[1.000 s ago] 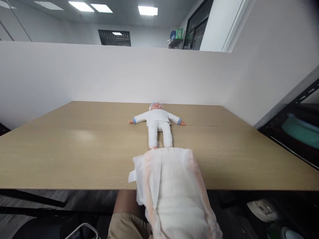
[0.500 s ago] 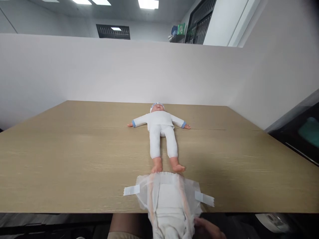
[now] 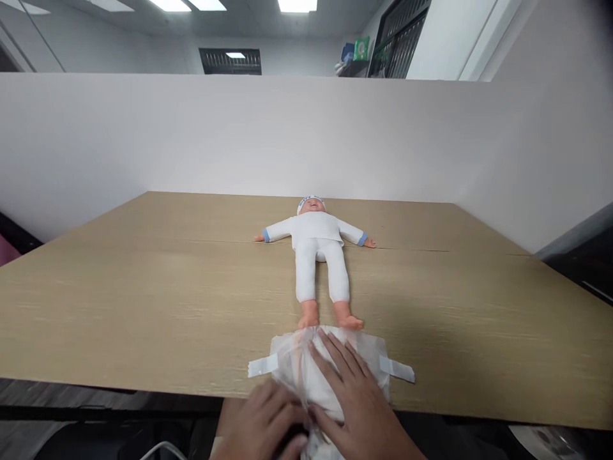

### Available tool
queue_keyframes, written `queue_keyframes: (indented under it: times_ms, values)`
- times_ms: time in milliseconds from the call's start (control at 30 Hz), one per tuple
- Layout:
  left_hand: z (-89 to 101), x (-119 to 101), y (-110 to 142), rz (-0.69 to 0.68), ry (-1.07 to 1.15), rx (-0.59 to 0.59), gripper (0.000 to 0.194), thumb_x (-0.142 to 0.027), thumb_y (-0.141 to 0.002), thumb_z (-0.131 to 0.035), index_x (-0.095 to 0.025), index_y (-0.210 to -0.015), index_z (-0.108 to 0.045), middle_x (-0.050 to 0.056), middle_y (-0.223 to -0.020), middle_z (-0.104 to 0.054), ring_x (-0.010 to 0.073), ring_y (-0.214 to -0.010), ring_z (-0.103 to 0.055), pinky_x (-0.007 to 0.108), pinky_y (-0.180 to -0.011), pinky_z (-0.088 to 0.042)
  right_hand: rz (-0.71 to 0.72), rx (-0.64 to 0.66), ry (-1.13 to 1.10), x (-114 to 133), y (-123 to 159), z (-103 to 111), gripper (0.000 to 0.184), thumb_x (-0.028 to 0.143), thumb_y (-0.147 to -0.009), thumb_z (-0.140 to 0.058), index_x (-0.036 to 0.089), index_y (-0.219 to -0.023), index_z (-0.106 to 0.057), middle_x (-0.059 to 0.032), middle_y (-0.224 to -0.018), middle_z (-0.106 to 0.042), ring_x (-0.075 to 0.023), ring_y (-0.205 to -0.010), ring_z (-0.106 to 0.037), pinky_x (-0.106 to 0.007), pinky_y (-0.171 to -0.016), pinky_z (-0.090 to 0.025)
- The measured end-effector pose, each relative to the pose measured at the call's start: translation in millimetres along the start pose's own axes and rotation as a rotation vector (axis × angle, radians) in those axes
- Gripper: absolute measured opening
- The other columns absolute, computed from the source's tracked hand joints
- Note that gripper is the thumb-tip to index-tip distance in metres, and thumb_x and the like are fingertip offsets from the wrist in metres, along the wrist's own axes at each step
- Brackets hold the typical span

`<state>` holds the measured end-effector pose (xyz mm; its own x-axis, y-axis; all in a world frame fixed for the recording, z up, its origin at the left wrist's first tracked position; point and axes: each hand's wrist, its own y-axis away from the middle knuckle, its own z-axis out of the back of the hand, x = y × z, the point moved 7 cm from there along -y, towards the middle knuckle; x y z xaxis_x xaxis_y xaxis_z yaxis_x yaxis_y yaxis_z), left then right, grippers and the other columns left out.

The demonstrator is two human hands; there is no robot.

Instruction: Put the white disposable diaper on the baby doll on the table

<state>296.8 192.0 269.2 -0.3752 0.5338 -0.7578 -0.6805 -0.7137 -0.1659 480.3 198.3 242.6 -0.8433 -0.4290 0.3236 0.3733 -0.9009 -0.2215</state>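
At bottom centre, the right hand (image 3: 357, 396) lies spread on a diaper (image 3: 313, 384) while the left hand (image 3: 269, 418) rests curled at its edge, grip too hidden to judge.

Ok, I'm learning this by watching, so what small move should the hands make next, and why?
Perhaps smooth the near end of the diaper with the left hand: that end looks crumpled and reaches past the edge of the table, while the right hand lies spread on top.
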Motion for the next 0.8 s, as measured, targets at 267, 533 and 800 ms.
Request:
queue_keyframes:
  times_ms: [267, 533, 800]
  values:
    - [54.0, 20, -136, -0.188, -0.809, -0.061, 0.063, -0.012, -0.104, -0.058, -0.022, -0.165, -0.044, 0.021, -0.171, -0.046, 0.0391, -0.155, -0.048, 0.055, -0.119, -0.048, -0.031, -0.021, 0.055, -5, -1, -4, 0.067, 0.046, -0.115, -0.049, 0.041, -0.177, -0.027, 0.0035, -0.184, -0.026, -0.0294, -0.168, -0.035, -0.059, -0.134, -0.042]
    - [16.0, 26, -200, -0.587, -1.021, 0.272, 0.104, -0.01, -0.079, -0.085, -0.037, -0.17, -0.041, 0.009, -0.185, -0.028, 0.0353, -0.165, -0.038, 0.047, -0.127, -0.041, -0.028, -0.002, 0.039, -11, -2, -6, 0.065, 0.051, -0.113, -0.051, 0.04, -0.175, -0.034, 0.0023, -0.183, -0.03, -0.0301, -0.167, -0.036, -0.06, -0.133, -0.042]
    - [15.2, 17, -207, -0.69, -0.844, 0.206, 0.023, -0.024, -0.105, -0.06, -0.022, -0.124, -0.073, 0.01, -0.157, -0.067, 0.0328, -0.139, -0.06, 0.05, -0.117, -0.045, -0.06, 0.119, -0.035, -16, -4, -6, 0.065, 0.052, -0.115, -0.048, 0.044, -0.176, -0.028, 0.0047, -0.185, -0.022, -0.0282, -0.171, -0.028, -0.06, -0.138, -0.033]
